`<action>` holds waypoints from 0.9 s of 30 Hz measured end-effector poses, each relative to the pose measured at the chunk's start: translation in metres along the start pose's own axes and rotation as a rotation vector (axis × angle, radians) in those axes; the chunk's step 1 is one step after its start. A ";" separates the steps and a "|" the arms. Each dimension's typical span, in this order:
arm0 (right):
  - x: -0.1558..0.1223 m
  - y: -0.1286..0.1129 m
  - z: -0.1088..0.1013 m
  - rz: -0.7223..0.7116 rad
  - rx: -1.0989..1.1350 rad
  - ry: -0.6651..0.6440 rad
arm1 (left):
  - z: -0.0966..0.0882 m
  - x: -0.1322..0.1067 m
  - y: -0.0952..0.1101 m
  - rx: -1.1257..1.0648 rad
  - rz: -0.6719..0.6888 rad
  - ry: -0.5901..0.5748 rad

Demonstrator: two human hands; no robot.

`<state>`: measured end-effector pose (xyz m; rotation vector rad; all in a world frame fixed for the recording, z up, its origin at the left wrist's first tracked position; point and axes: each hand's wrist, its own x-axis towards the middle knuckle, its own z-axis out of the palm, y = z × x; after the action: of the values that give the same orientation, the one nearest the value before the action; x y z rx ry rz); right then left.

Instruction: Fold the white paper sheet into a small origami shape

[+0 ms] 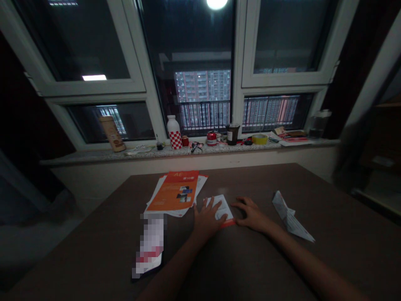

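A small folded sheet of paper [223, 205], white with a red strip along its near edge, lies flat on the brown table [250, 267]. Resting on the paper's left part is my left hand [208, 217], its fingers spread. Just beyond the paper's right edge sits my right hand [250, 214], fingers apart and curved, with nothing visible in them. Its thumb is close to the red corner; whether it touches, I cannot tell. Farther right lies a folded paper shape [291, 217] with a pointed end.
Orange-covered printed sheets [173, 192] lie at the table's back left. A pixelated, phone-like object [150, 246] is nearer me. The windowsill [144, 155] carries a checkered bottle [174, 133], a tan bottle [112, 133], a dark cup [232, 134] and yellow tape [260, 139].
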<state>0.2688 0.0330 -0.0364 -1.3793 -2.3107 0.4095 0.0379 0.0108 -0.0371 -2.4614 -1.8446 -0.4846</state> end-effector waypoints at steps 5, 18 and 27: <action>-0.002 -0.004 -0.004 -0.003 0.013 -0.008 | 0.001 0.000 0.000 0.001 0.005 0.016; -0.010 -0.006 -0.007 -0.120 0.032 0.024 | 0.003 0.000 -0.004 -0.026 0.021 0.064; -0.013 -0.023 -0.014 -0.216 -0.007 0.045 | -0.016 -0.005 0.005 0.029 -0.010 0.150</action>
<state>0.2640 0.0115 -0.0165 -1.1144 -2.3931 0.3006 0.0381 0.0016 -0.0224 -2.3282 -1.7943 -0.6197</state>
